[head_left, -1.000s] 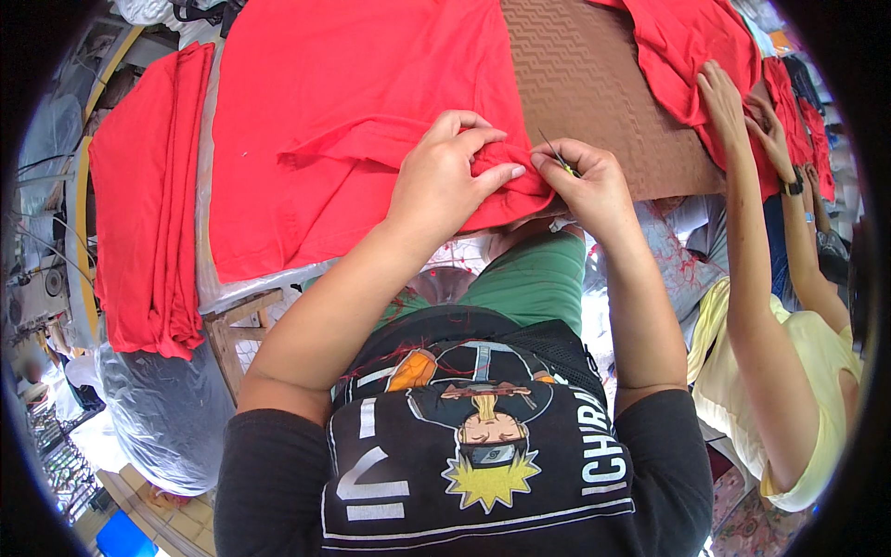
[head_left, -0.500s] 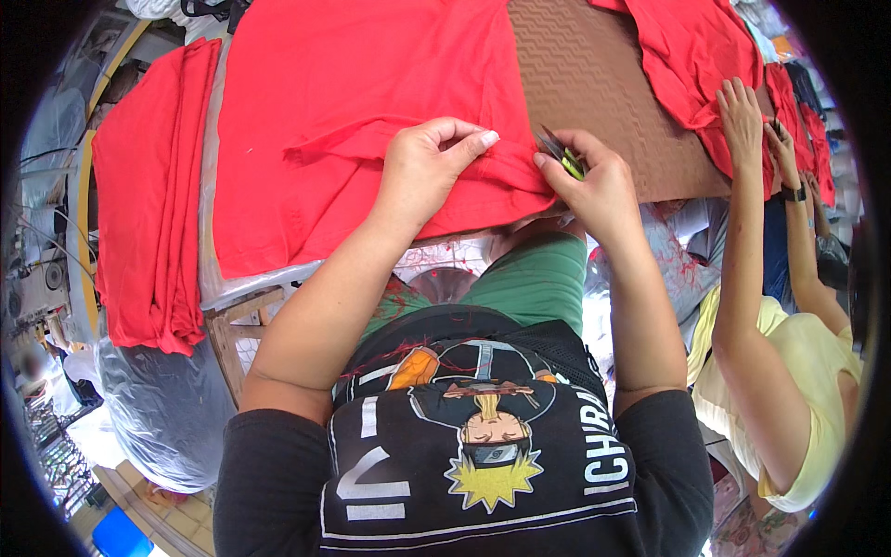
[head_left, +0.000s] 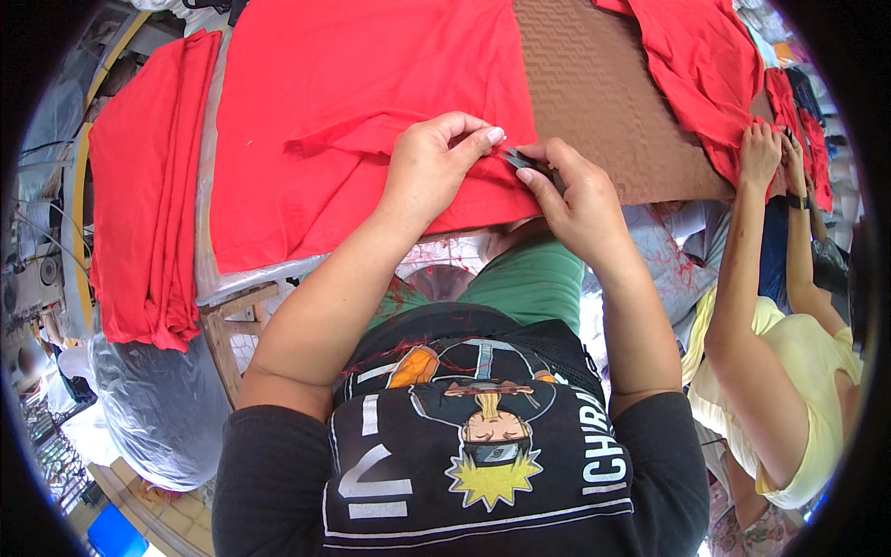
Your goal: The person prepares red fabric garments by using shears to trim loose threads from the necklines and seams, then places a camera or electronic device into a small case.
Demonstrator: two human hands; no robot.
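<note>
A red garment (head_left: 371, 79) lies spread over the near part of the table, its near edge bunched in folds. My left hand (head_left: 441, 162) is closed, thumb and forefinger pinching the garment near its right edge; the exact bit between the fingertips is too small to make out. In my right hand (head_left: 580, 190) is a pair of dark thread snips (head_left: 527, 161). The snips' blades point left, close to my left fingertips. Most of the snips' handle is hidden by the fingers.
A folded stack of red garments (head_left: 148, 195) hangs over the table edge at left. Brown patterned cloth (head_left: 608, 102) covers the table. At right a co-worker in a yellow top (head_left: 780, 399) handles another red garment (head_left: 701, 74). A plastic-wrapped bundle (head_left: 158, 413) stands below left.
My right hand has moved left, turning the snips so their blades come beside my left fingertips. My left hand has barely moved. The co-worker's hands have dropped lower and closed on the cloth.
</note>
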